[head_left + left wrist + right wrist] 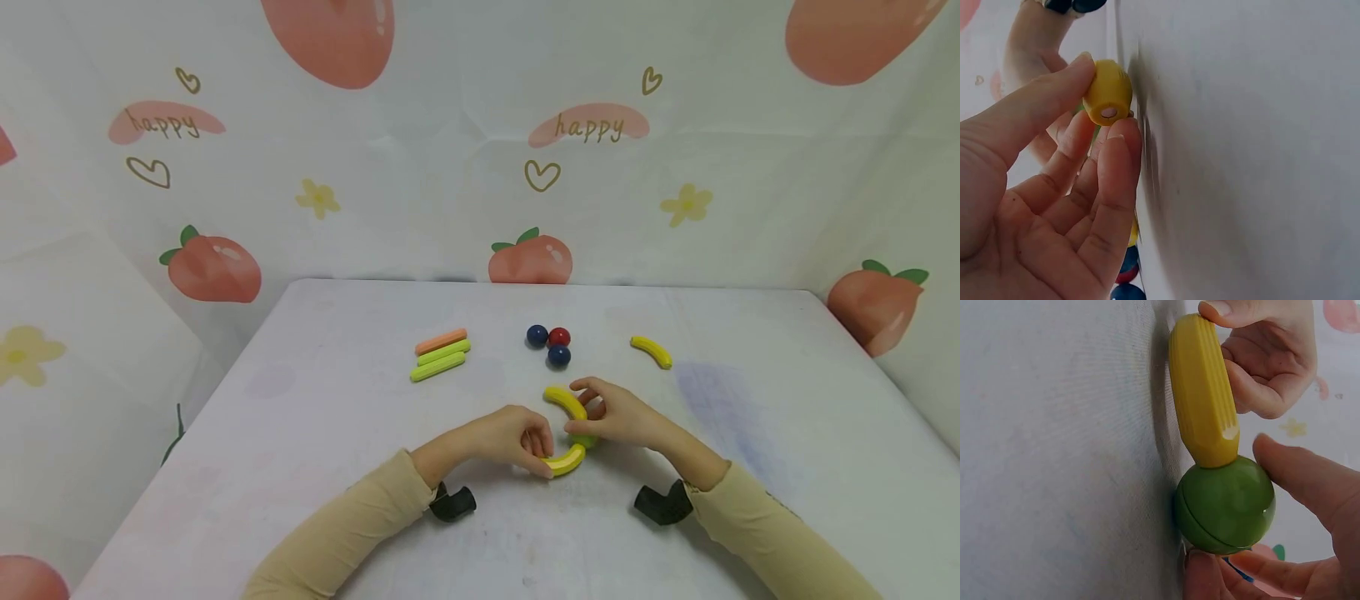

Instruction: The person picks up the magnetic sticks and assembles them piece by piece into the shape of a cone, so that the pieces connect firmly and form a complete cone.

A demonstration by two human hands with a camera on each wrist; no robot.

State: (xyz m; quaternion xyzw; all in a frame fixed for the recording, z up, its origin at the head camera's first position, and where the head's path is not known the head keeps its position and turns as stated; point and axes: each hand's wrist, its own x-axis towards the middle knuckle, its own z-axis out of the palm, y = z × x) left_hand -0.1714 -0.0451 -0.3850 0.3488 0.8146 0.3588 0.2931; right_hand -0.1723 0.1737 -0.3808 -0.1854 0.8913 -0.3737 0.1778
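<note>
Well in from the far edge of the tabletop (750,333), the left hand (510,437) pinches a curved yellow stick (1204,390) touching the green ball (1225,503), which the right hand (621,414) grips from both sides.

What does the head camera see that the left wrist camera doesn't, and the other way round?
Only the head view: three sticks lying side by side, and a lone yellow piece off to the right.
Only the left wrist view: a round pale spot on the end of the curved yellow piece.
Both: that piece pinched by the left hand, part of the right hand, two blue balls and a red ball.
</note>
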